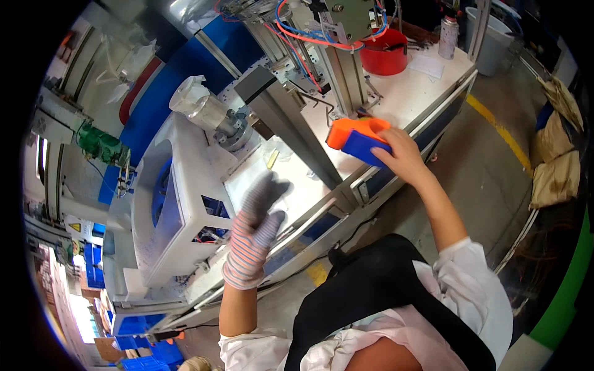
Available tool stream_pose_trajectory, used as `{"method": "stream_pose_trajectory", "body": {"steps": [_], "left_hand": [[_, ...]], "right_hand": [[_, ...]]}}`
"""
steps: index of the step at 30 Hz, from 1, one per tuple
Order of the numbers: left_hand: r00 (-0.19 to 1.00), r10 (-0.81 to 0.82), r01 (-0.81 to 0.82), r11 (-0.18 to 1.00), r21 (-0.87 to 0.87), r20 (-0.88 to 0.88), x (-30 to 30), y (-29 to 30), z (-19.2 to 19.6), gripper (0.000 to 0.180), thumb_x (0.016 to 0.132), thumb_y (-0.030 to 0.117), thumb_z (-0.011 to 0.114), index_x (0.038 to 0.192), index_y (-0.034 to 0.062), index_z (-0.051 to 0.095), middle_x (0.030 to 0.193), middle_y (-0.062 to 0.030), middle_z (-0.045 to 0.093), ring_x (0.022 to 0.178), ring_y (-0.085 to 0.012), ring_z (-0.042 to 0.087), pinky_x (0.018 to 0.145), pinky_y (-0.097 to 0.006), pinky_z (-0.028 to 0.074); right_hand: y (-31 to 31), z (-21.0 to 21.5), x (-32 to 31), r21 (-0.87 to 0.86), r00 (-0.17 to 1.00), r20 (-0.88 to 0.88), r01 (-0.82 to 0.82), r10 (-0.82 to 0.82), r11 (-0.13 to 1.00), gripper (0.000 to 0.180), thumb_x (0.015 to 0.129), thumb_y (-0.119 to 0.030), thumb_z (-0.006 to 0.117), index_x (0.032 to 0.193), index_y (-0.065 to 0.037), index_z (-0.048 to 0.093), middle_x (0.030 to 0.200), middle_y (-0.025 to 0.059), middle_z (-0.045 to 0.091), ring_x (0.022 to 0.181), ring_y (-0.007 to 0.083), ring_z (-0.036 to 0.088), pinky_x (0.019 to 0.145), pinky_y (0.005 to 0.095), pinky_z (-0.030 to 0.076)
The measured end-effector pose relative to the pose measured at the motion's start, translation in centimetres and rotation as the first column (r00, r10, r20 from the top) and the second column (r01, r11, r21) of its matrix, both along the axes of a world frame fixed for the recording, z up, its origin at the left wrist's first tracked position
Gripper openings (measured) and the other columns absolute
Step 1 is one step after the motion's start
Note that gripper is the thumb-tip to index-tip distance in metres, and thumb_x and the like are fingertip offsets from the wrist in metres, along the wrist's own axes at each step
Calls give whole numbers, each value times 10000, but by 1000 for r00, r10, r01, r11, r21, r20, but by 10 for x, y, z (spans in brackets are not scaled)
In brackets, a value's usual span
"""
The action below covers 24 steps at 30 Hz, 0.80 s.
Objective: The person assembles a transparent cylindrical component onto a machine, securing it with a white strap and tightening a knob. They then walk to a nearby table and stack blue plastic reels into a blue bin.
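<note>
In my bare right hand [403, 156] is an orange and blue plastic object [366, 147], held over the front edge of the white worktable [427, 102]. Its orange part lies above a flat blue part; I cannot make out its exact kind. My left hand [249, 238] wears a striped knit glove with grey fingers. It hovers at the table's edge, thumb apart from the fingers, with nothing in it. A grey metal post [291, 127] stands between the two hands. A small yellowish piece [272, 159] lies on the table beyond my left hand.
A white machine housing [185, 204] with a round blue opening stands at left, a clear-wrapped cylinder [198, 102] behind it. Farther back are a red bin [383, 54], a spray can [448, 37] and a fixture with red and blue air hoses. Brown sacks [555, 176] lie at right.
</note>
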<state>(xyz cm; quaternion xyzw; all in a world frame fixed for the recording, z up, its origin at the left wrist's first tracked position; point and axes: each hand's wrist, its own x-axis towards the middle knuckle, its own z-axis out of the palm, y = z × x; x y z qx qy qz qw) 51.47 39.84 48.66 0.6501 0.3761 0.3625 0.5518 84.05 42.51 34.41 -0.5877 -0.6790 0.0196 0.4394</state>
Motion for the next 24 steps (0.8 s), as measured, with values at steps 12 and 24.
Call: {"method": "stream_pose_trajectory", "body": {"steps": [12,24], "left_hand": [[952,-287,185,816,-547,-106,103,-20,-25,659,850,442,662,1262,-52,523,1110,-122,625,984,-176,608,878,-291,476],[916,-117,-46,919,-391,-383,76,-37,-77,251,910,145,600,1071,-35,667,859,-63,684,757,-139,629,712,-279,520]], "right_hand": [[-151,-16,-8,-163,618,-760,-483,203,861,493,770,-467,659,903,1,580,800,38,570,732,122,537,663,251,422],[-156,-20,-7,-369,677,-656,-673,333,641,570,670,-441,820,1019,-67,568,898,107,676,842,251,668,730,335,501]]}}
